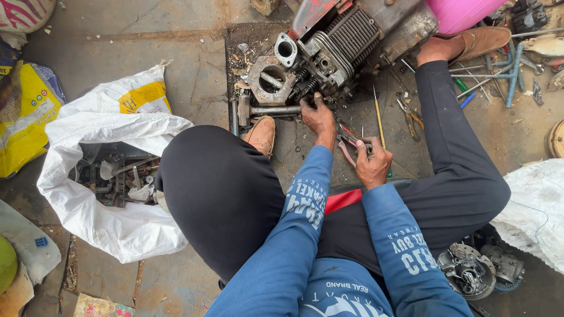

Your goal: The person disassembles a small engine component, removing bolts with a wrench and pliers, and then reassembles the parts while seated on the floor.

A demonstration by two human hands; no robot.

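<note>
Nearest the camera, two blue sleeves run up from the bottom edge, over black trousers with knees spread wide; the torso is cut off below. At 4 o'clock of the knees a round metal casing (pixel 468 271) lies on the floor (pixel 194 82), its inner parts too dark to read.

The right hand (pixel 372 164) sits in the middle of the view, fingers curled together around red-handled pliers (pixel 348 141); the handles poke out toward 10 o'clock, the jaws are hidden behind the fist. Just beyond it, the left hand (pixel 318 116) rests against the lower edge of the engine (pixel 329 56), fingers bent and pressed to the metal. Whether they pinch a small part there cannot be told, since the fingertips vanish among the dark fittings.

A yellow-shafted screwdriver (pixel 379 123) lies on the floor at 1 o'clock of the right hand, its handle hidden behind that hand.

At 9 o'clock, a white sack (pixel 106 229) gapes open on dark, jumbled metal pieces that are hard to separate. Two brown shoes (pixel 262 135) show, one beside the engine's left, one at 2 o'clock.

Farthest, the engine's finned cylinder and open round port face up; its top is cut off by the frame. At 2 o'clock, scattered tools (pixel 499 70) lie tangled.
</note>
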